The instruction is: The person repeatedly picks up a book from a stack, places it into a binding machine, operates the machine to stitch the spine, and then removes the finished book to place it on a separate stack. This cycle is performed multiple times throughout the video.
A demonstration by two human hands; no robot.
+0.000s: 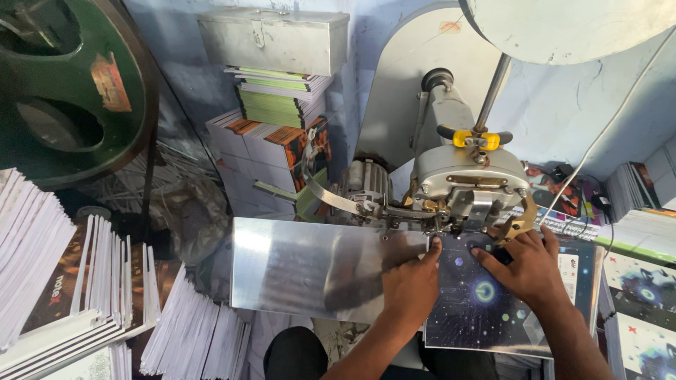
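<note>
Both hands are pressing flat on a dark, star-patterned notebook cover (486, 309) lying on the shiny metal worktop (303, 267), directly below the stitching machine head (468, 183). The left hand (410, 285) is resting with fingers spread open at the cover's left edge, gripping nothing. The right hand (524, 264) is lying open, fingers extended toward the machine head. Left of the machine, the worktop is lying bare; beyond its edge, stacked notebooks (91, 295) are crowding in. A metal box (274, 39) is sitting behind on more book stacks (278, 134).

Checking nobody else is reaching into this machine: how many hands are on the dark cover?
2: the left hand lies flat on the dark cover's left edge, the right hand on its top beneath the machine head.
</note>
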